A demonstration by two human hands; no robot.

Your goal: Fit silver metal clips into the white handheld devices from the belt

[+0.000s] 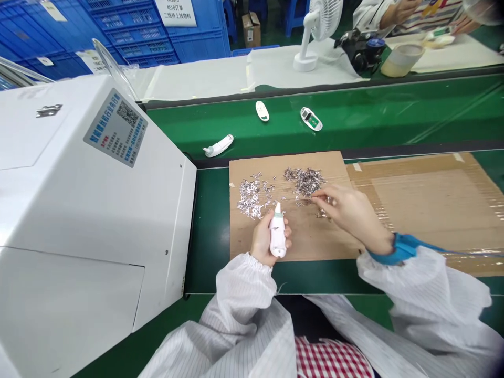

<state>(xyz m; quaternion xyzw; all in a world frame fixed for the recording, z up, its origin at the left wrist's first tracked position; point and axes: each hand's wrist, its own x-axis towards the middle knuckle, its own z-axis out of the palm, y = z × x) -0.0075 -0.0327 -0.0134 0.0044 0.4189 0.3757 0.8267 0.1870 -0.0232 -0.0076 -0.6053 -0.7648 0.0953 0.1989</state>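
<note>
My left hand (pixel 264 239) is wrapped round a white ear thermometer (pixel 277 236), its narrow probe end pointing away from me. Small metal bits show on the face of its housing. My right hand (pixel 346 210) is closed in a pinch at the near edge of a pile of small dark metal pieces (pixel 309 181); whatever lies between its fingertips is too small to make out. Left of that pile, brighter small metal pieces (pixel 250 197) are spread loosely. Both heaps lie on a cardboard sheet (pixel 315 244). A blue wrist strap (pixel 397 249) circles my right wrist.
A white machine (pixel 157 210) stands close on the left. Another cardboard sheet (pixel 433 199) lies at right. On the green conveyor belt (pixel 374 115) are a thermometer (pixel 218 146) and two housing parts, one (pixel 311 119) with a circuit board. Beyond stand a fan (pixel 307 52), tape roll (pixel 401 60) and co-worker.
</note>
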